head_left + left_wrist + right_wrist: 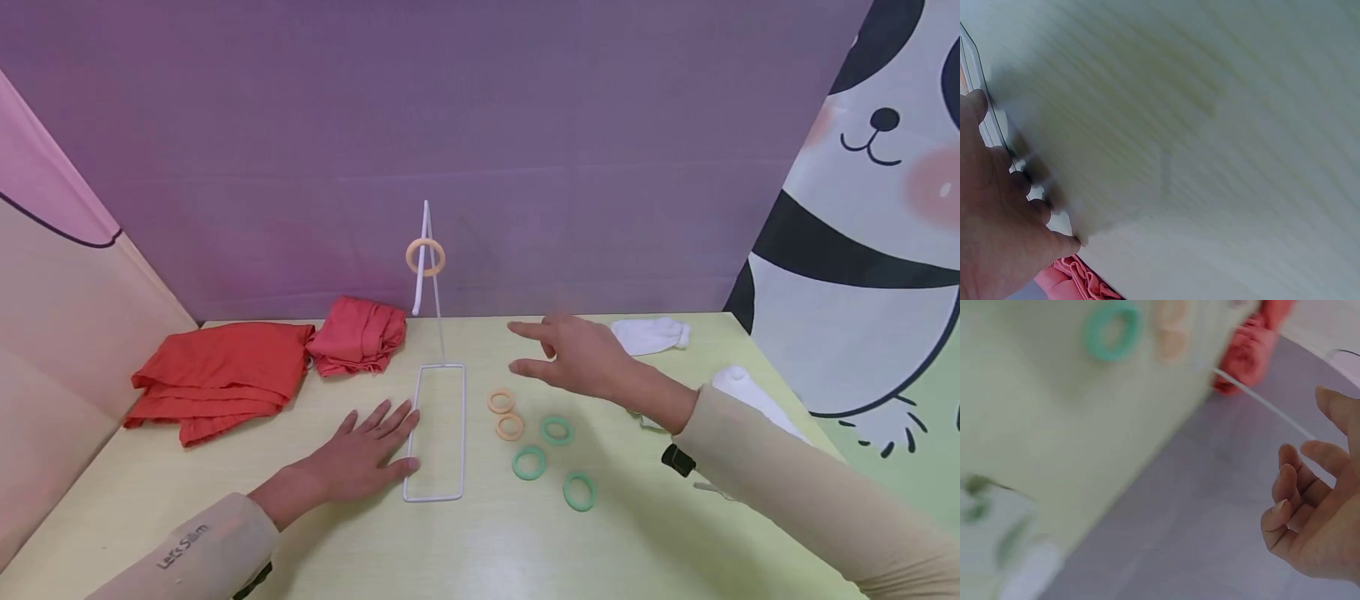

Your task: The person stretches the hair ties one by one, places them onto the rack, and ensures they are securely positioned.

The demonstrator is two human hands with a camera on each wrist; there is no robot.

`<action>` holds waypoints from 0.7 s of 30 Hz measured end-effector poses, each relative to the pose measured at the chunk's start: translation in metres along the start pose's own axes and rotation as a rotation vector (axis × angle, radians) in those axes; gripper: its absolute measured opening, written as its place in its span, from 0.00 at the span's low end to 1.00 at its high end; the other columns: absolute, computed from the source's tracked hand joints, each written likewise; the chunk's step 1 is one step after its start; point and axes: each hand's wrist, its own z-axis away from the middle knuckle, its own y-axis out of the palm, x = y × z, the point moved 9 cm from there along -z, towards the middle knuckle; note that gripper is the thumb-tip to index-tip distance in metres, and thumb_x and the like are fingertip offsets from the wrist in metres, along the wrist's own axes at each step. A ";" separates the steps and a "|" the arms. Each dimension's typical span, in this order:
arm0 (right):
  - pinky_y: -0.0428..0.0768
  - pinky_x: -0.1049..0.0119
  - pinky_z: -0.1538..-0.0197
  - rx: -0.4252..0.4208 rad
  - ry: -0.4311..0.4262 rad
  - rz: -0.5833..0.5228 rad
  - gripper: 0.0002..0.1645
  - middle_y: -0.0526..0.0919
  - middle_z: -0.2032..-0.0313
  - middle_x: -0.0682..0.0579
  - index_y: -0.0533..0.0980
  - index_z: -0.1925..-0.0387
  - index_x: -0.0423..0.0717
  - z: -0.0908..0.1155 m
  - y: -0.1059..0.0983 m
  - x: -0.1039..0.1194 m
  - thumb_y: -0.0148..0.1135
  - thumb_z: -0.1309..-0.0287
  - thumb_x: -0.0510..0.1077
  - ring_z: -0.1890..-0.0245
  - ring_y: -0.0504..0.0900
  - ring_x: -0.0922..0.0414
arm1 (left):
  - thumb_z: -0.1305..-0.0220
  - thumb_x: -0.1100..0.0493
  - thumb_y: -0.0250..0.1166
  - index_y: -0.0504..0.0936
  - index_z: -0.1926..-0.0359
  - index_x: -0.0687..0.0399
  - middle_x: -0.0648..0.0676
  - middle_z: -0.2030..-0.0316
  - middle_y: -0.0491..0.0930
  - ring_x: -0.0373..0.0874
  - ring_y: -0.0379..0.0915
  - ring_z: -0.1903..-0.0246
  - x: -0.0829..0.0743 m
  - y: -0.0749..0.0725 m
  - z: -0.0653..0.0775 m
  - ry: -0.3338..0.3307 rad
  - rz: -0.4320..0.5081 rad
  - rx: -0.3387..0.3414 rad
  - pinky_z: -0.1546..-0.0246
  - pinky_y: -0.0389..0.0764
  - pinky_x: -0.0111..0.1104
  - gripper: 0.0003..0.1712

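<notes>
My left hand [363, 457] lies flat on the table, fingers spread, its fingertips at the left side of the white wire stand's base [462, 433]. On the stand's upper arm hangs an orange ring [411, 265]. To the right of the stand my right hand [581, 354] is held above the table with nothing in it. Its index finger and thumb point left and stand apart, while the other fingers bend loosely, as the right wrist view shows. Below it lie two orange rings [502, 392] and three green rings [529, 475].
Folded red cloth [225, 367] and a smaller red bundle [356, 337] lie at the back left. White cloth items [651, 335] lie at the back right, near a partly hidden greenish thing [647, 422]. A purple curtain [480, 150] hangs along the table's back edge.
</notes>
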 end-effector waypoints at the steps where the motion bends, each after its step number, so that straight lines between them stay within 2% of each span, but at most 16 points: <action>1: 0.67 0.68 0.75 0.037 0.016 -0.008 0.35 0.74 0.72 0.57 0.73 0.32 0.62 0.002 0.010 -0.005 0.65 0.39 0.64 0.73 0.71 0.61 | 0.27 0.34 0.50 0.54 0.21 0.52 0.57 0.21 0.50 0.64 0.41 0.22 0.000 0.000 0.000 0.002 0.001 -0.001 0.30 0.43 0.70 0.44; 6: 0.67 0.68 0.76 0.188 0.064 -0.031 0.35 0.74 0.74 0.58 0.75 0.34 0.63 0.008 0.057 -0.026 0.65 0.41 0.65 0.76 0.70 0.63 | 0.27 0.32 0.48 0.53 0.21 0.51 0.55 0.20 0.48 0.62 0.39 0.21 0.001 0.000 0.000 -0.013 0.000 0.015 0.29 0.42 0.69 0.44; 11: 0.69 0.67 0.76 0.287 0.069 -0.041 0.33 0.73 0.74 0.61 0.78 0.37 0.64 0.019 0.089 -0.026 0.67 0.43 0.66 0.76 0.71 0.64 | 0.27 0.32 0.48 0.52 0.21 0.49 0.53 0.20 0.47 0.61 0.38 0.21 0.002 0.003 -0.001 -0.022 -0.009 0.030 0.28 0.42 0.68 0.44; 16: 0.69 0.65 0.76 0.296 0.056 -0.034 0.31 0.74 0.73 0.61 0.80 0.40 0.65 0.025 0.104 -0.017 0.69 0.46 0.65 0.74 0.71 0.64 | 0.27 0.32 0.48 0.51 0.20 0.49 0.53 0.20 0.47 0.61 0.38 0.21 0.003 0.002 -0.001 -0.024 -0.015 0.028 0.28 0.41 0.68 0.44; 21: 0.70 0.64 0.74 0.267 0.109 -0.035 0.31 0.79 0.67 0.59 0.82 0.42 0.66 0.028 0.112 -0.016 0.71 0.48 0.66 0.69 0.73 0.63 | 0.27 0.33 0.49 0.52 0.21 0.49 0.54 0.20 0.47 0.61 0.38 0.21 0.003 0.002 -0.001 -0.024 -0.011 0.028 0.28 0.42 0.68 0.44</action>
